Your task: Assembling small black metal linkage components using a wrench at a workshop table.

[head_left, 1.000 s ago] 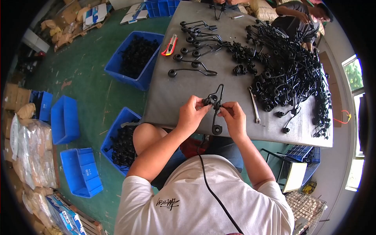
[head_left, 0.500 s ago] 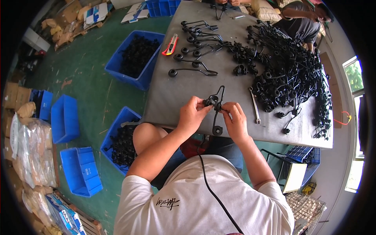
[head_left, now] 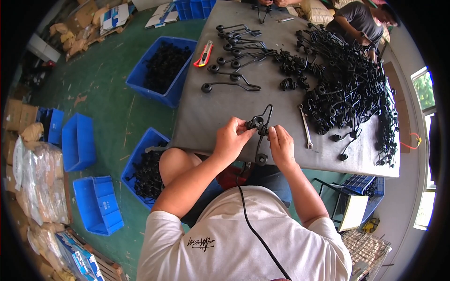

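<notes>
A black bent-wire bracket (head_left: 261, 133) with round caps lies at the near edge of the grey table (head_left: 220, 103). My left hand (head_left: 230, 138) pinches a small black cap (head_left: 255, 123) against the bracket's middle. From the other side, my right hand (head_left: 281, 145) grips the same bracket. A round black end (head_left: 261, 159) hangs near the table edge below my hands.
A row of finished brackets (head_left: 234, 70) and a red utility knife (head_left: 204, 53) lie further up the table, a wrench (head_left: 305, 126) to the right, a large heap of black parts (head_left: 351, 89) beyond. Blue bins (head_left: 161, 70) of black caps stand on the green floor. Another person (head_left: 361, 21) sits across.
My hands stay on the bracket; the fingers have shifted slightly, with the right hand drawing closer to the cap at the bracket's middle.
</notes>
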Tool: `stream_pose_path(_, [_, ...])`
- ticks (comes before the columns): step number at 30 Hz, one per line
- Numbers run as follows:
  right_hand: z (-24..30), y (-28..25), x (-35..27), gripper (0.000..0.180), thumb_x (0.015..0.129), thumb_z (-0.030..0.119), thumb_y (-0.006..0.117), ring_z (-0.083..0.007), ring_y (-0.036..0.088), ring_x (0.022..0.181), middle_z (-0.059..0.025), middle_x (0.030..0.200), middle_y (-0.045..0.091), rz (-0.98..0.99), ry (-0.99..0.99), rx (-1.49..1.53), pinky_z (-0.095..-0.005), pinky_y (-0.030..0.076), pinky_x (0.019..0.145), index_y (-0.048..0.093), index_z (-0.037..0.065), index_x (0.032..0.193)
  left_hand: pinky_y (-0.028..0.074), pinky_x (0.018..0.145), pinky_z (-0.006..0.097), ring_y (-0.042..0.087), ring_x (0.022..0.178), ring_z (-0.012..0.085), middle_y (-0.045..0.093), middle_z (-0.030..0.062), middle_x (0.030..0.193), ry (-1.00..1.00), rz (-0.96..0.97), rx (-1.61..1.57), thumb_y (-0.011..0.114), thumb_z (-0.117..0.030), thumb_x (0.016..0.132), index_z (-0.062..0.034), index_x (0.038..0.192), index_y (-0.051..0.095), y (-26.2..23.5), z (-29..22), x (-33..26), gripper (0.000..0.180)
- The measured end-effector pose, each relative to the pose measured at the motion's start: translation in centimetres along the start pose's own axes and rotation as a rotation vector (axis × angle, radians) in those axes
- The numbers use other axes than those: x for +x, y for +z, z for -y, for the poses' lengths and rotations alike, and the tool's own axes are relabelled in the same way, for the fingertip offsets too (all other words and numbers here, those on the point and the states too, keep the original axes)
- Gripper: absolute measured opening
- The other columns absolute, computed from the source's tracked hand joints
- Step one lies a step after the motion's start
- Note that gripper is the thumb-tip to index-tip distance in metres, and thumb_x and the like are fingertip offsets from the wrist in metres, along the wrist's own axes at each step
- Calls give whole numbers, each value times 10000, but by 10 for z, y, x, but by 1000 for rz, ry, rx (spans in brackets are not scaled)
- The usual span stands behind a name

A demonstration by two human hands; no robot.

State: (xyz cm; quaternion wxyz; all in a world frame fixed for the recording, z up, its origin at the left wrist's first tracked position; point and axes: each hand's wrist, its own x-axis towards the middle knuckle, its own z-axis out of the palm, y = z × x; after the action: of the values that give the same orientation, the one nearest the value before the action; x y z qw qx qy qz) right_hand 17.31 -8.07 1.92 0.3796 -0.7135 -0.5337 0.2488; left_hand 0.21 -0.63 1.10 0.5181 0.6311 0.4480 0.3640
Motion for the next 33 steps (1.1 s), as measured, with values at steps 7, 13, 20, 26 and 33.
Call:
stream_pose_path(7, [9,-2,8,239,1010,223,523,-391,584,783,-163,872,586,-112,-316,-201,-455,466,743,563,7,917,505,541,244,621,666,72,701,58,822,44,-24,1,794,-191,863,-8,1001,611,2,10,0,293])
stream_pose_path(13, [10,2,7,358,1037,314,485,-411,588,760,-174,814,595,-121,-127,16,-474,461,707,560,3,877,500,547,240,606,655,70,696,55,827,32,-33,0,781,-189,877,-6,998,602,3,11,2,283])
stream_pose_path(20, [4,4,6,354,1051,305,457,-367,565,756,-176,819,566,3,-4,27,-419,466,700,552,-5,908,549,693,320,714,788,196,726,125,865,-30,-52,14,793,-185,849,8,989,599,2,8,4,308])
stream_pose_path(26, [5,11,8,317,1050,303,462,-295,538,771,-160,821,526,-2,9,73,-398,456,737,496,5,946,546,671,327,711,768,200,722,130,869,68,-76,47,789,-162,849,8,1014,588,3,3,0,311])
stream_pose_path(33, [-6,-3,18,305,1019,315,535,-295,559,749,-140,815,553,291,526,819,-424,467,709,536,20,939,533,634,343,691,717,209,711,134,887,225,-191,189,786,-138,840,3,1058,557,3,2,-6,346])
